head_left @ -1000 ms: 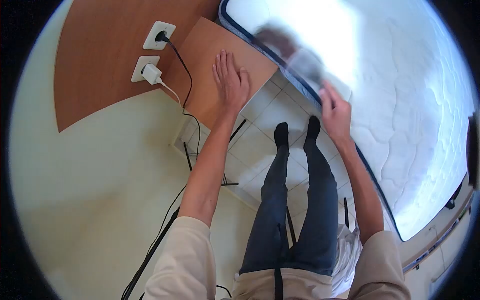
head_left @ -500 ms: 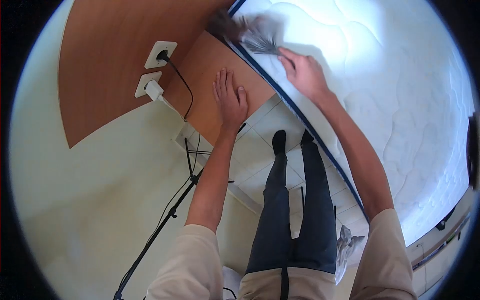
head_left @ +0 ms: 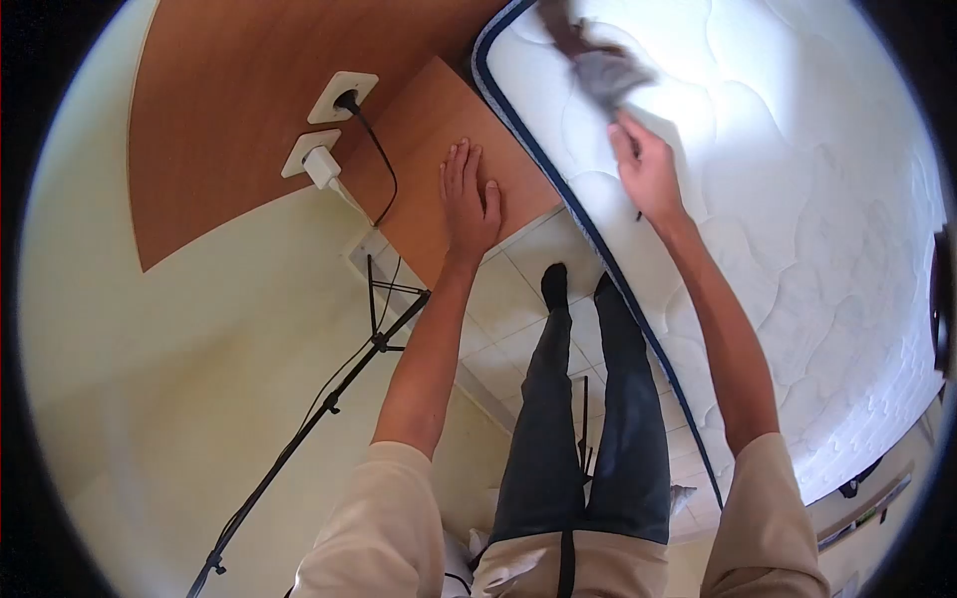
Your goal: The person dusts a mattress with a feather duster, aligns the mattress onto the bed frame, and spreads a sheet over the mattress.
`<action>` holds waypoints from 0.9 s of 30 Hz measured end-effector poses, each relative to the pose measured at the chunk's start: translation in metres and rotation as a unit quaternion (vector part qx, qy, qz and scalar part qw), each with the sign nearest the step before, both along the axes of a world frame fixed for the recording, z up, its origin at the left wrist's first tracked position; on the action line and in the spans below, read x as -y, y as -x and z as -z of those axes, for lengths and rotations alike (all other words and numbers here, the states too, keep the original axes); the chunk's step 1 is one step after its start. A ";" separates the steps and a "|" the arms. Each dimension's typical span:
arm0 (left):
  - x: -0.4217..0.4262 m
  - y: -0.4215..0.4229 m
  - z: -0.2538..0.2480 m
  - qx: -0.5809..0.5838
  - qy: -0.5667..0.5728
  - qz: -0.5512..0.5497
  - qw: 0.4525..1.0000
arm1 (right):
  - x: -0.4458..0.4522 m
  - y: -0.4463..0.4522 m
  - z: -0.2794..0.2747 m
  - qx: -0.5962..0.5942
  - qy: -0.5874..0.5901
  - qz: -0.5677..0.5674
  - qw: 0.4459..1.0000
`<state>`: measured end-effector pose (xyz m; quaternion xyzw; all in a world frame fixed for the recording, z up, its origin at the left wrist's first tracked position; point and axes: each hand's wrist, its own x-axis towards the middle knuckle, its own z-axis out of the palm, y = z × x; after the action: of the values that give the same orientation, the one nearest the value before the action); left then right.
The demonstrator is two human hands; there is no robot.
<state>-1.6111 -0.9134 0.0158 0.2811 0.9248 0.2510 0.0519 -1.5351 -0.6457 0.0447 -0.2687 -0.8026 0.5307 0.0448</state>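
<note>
My right hand (head_left: 650,169) is closed on the near end of a feather duster (head_left: 608,75), with its blurred grey and brown feathers held over the far part of the white quilted mattress (head_left: 738,259). The feathers are smeared by motion, so I cannot tell whether they touch the mattress. My left hand (head_left: 471,204) lies flat, fingers stretched out, on the brown wooden tabletop (head_left: 414,224) beside the mattress, and holds nothing.
Two wall sockets with a black plug (head_left: 347,102) and a white plug (head_left: 321,166) sit on the wooden panel (head_left: 214,120) at left. A black tripod stand (head_left: 334,399) leans near the wall. My legs (head_left: 548,429) stand between wall and mattress, on the tiled floor (head_left: 533,254).
My right hand and the feather duster have moved right, away from the panel and the mattress edge. My left hand stays flat on the tabletop. The view has shifted slightly.
</note>
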 end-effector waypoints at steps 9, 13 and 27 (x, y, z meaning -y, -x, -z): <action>-0.007 -0.006 0.013 -0.048 0.038 -0.004 0.998 | -0.036 -0.065 0.038 -0.147 -0.084 -0.121 0.978; -0.026 -0.018 0.010 -0.051 0.040 -0.059 0.996 | -0.037 -0.111 -0.012 0.074 -0.035 -0.074 0.994; -0.041 -0.040 0.018 -0.056 0.039 -0.127 0.990 | -0.057 -0.228 -0.013 0.210 -0.210 -0.280 0.913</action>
<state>-1.5709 -0.8728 -0.0017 0.1731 0.9635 0.2029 -0.0217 -1.3068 -0.5884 0.0582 -0.1224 -0.9290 0.2718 -0.2194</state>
